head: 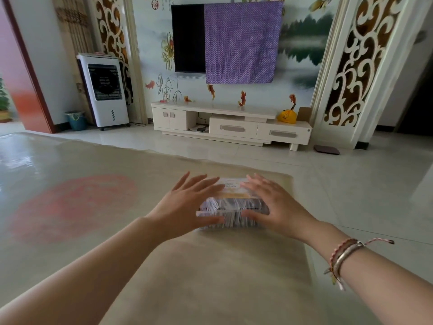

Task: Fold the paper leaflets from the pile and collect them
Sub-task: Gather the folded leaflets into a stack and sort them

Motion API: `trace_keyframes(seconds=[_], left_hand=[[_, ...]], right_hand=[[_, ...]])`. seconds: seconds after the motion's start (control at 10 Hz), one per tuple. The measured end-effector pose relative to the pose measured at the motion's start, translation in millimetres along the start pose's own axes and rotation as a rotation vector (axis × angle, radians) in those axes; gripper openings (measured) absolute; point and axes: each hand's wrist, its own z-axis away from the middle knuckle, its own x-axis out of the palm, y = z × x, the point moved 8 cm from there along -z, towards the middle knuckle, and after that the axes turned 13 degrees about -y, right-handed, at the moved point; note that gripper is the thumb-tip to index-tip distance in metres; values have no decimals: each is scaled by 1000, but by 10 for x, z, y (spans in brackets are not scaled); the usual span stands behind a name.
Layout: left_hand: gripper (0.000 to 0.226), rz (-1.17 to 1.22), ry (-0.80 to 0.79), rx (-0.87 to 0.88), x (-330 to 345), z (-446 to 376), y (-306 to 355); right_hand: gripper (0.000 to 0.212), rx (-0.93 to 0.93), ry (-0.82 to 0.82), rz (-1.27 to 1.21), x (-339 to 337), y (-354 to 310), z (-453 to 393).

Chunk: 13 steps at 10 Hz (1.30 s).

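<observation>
A thick pile of paper leaflets lies on the beige table, near its far right corner. Its top sheet is white with a yellow band, and the near side shows many uneven sheet edges. My left hand lies against the pile's left side with its fingers straight and spread. My right hand rests flat on the pile's right side, its thumb along the near edge. The pile and both hands look blurred.
The table has a faded pink round mark at the left. Beyond it lie tiled floor, a white TV cabinet and a white air cooler. A purple cloth hangs over the TV.
</observation>
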Motion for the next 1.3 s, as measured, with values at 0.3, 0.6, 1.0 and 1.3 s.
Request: trace_keyframes(seconds=[0.3, 0.6, 1.0, 1.3], left_hand=[[79, -145, -127, -102, 176, 22, 44], [95, 656, 48, -570, 378, 303, -362], [84, 1328, 73, -361, 625, -904, -746], [52, 1287, 163, -391, 871, -1294, -858]], right_hand=[[79, 47, -92, 105, 77, 3, -3], [94, 357, 91, -543, 256, 248, 300], [46, 338, 439, -554, 42, 599, -53], [56, 426, 451, -630, 260, 1139, -307]])
